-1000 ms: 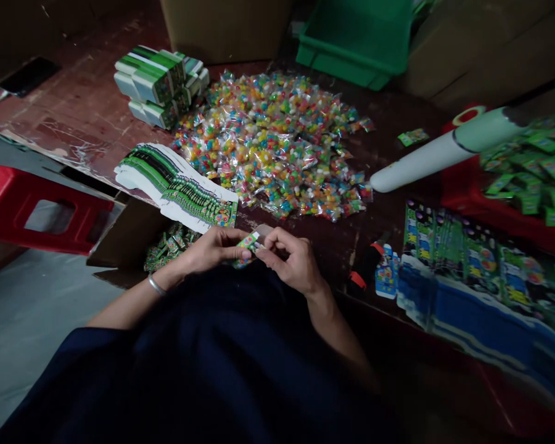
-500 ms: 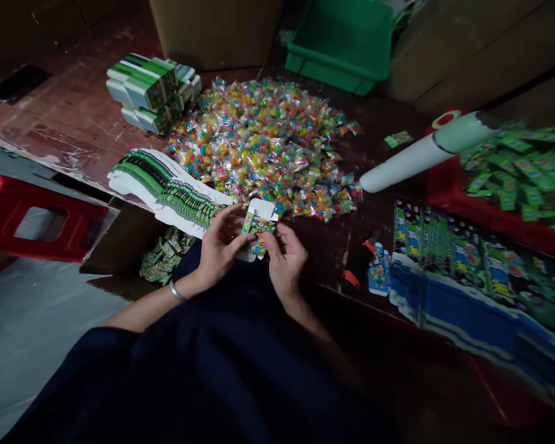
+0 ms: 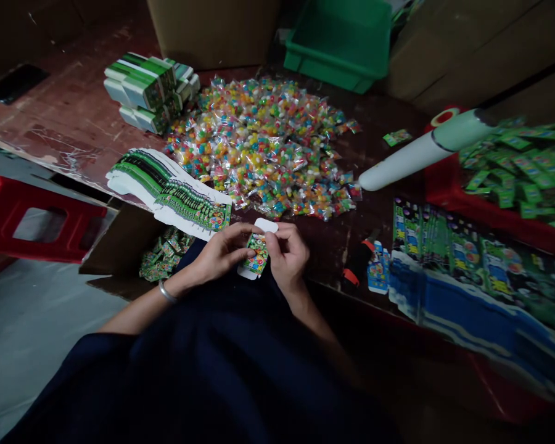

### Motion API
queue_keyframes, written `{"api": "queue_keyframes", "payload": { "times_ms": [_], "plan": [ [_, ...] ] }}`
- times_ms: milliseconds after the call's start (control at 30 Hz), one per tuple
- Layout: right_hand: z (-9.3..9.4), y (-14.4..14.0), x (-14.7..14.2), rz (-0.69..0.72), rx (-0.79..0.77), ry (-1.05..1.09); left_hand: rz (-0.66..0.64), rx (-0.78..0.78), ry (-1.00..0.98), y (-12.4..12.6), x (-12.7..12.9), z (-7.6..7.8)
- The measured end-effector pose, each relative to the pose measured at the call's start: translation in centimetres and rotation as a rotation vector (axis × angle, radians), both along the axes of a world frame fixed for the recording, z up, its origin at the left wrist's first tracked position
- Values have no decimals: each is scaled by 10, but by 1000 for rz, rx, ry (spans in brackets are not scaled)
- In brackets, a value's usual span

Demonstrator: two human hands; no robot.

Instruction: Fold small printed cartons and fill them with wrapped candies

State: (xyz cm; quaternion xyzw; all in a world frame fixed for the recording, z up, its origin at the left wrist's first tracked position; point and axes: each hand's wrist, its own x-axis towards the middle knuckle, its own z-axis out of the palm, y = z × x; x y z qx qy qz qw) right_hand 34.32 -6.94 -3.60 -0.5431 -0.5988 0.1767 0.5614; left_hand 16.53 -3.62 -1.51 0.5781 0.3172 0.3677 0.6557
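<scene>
My fingertips (image 3: 252, 251) pinch a small printed carton (image 3: 257, 254) from both sides: left hand (image 3: 222, 253) grips its left edge, right hand (image 3: 287, 250) its right, the white flap up, probably to keep it square. It hangs at the near table edge (image 3: 333, 280). Just left fans a stack of flat cartons (image 3: 169, 191); beyond, the candy packet heap (image 3: 263, 145) lies unobstructed. Far left sit bundled boxes (image 3: 148, 89), right a white tube (image 3: 420, 151).

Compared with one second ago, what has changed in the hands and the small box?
The small printed box, first held low and mostly hidden between the fingers, was lifted, opened out, and now stands upright with its white flap up. Left hand and right hand kept hold of it throughout. The candy pile and the flat cartons stayed put.
</scene>
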Motion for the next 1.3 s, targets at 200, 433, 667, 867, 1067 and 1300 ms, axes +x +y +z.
{"api": "queue_keyframes", "payload": {
  "times_ms": [200, 433, 667, 867, 1067, 1300],
  "plan": [
    [7, 2, -4, 86, -34, 326, 130, -58, -140, -3, 4, -2],
    [30, 8, 6, 234, -348, 364, 132, 39, -35, -5, -2, 1],
    [37, 15, 19, 269, -404, 269, 66, 166, 92, -6, -9, 2],
    [36, 2, 12, 238, -145, 54, 81, 105, 51, -8, -8, 6],
    [27, -1, 17, 236, -269, 96, 17, 46, 110, -6, -11, 2],
    [21, -6, 16, 258, -119, -70, 26, -71, 20, -6, -10, 1]
  ]
}}
